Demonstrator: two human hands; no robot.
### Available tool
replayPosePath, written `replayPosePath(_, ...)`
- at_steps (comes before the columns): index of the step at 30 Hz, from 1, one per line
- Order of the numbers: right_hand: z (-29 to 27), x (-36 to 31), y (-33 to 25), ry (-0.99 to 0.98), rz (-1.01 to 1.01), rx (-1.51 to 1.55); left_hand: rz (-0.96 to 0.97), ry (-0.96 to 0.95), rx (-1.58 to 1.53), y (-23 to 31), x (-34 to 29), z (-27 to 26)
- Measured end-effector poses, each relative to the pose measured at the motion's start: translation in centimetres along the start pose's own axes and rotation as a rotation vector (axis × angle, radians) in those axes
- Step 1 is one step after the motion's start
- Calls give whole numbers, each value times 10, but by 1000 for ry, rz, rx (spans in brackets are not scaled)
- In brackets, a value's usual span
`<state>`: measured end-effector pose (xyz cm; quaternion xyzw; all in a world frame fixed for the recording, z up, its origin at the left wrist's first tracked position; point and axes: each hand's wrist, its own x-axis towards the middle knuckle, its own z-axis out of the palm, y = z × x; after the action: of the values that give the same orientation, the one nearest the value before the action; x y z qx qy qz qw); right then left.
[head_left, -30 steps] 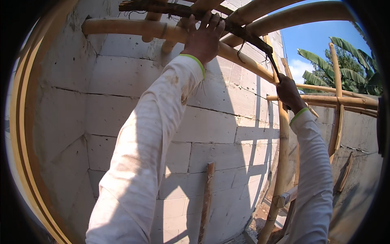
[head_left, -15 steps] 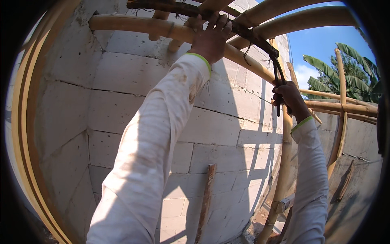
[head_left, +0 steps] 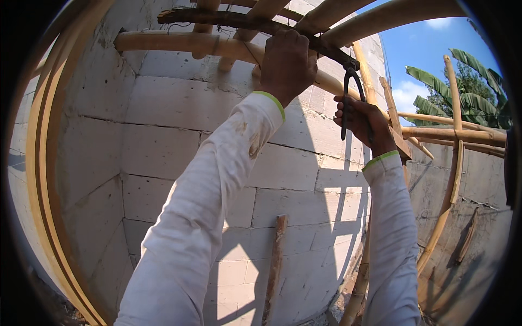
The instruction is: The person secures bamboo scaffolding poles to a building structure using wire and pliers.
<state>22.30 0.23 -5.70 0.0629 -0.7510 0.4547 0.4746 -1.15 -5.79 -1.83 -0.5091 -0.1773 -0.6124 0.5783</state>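
Overhead, my left hand (head_left: 288, 65) is closed, its fingers curled round a dark, rough wooden strip (head_left: 228, 19) just above a horizontal bamboo pole (head_left: 190, 44). To the right, my right hand (head_left: 363, 122) grips a pair of dark metal pincers (head_left: 346, 98), held upright with the handles spread. The pincers' head is up at the right end of the dark strip, where it touches or overlaps it; the jaws are too small to read. Thin wire ends hang from the strip.
Several bamboo poles (head_left: 402, 19) cross overhead. Behind my arms rises a pale block wall (head_left: 163, 146), with a narrow board (head_left: 276, 266) leaning on it. A wooden frame (head_left: 46, 163) stands at left. Bamboo supports (head_left: 454, 163) and a grey wall (head_left: 484, 239) are at right.
My right hand has moved left with the pincers, whose handles now stand wider apart. My left hand's fingers, spread over the strip before, are now curled. The view has shifted slightly.
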Motion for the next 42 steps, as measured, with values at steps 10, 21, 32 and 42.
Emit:
replayPosePath(10, 26, -20, -39, 306, 127, -344, -1151, -625, -1372, 80, 3, 74)
replayPosePath(21, 93, 3, -1, 619, 65, -2077, -1009, -513, -1428, 45, -10, 124)
replayPosePath(32, 41, 7, -12, 963, 226, -2319, -163, 68, -106, -18, 37, 5)
replayPosePath(42, -27, -8, -29, 743, -178, -2290, 139, -88, 516, -78, 0, 15)
